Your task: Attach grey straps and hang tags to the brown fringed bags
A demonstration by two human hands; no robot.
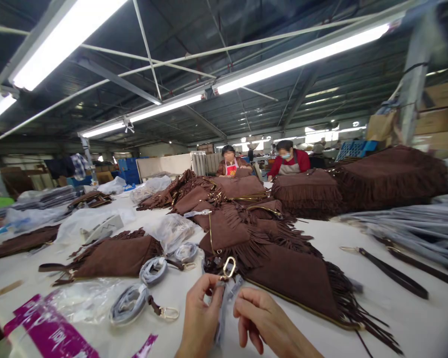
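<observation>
My left hand (202, 314) pinches a bag strap (221, 318) in clear and grey plastic wrap, its oval gold clasp (229, 267) sticking up above my fingertips. Just to the right, my right hand (260, 315) hovers by the plastic with loosely bent fingers apart, holding nothing that I can see. Beyond my hands lies a dark brown fringed suede bag (291, 278) with a zip along its edge. To the left are wrapped, coiled straps (129, 304) with gold clasps, beside another fringed pouch (115, 256) with a wrist loop.
More brown fringed bags (306, 191) are piled across the table (321, 243). On the right lie a dark wrist strap (392, 272) and grey plastic-wrapped items (414, 226). Purple printed plastic (56, 333) is at front left. Two people (291, 161) work across the table.
</observation>
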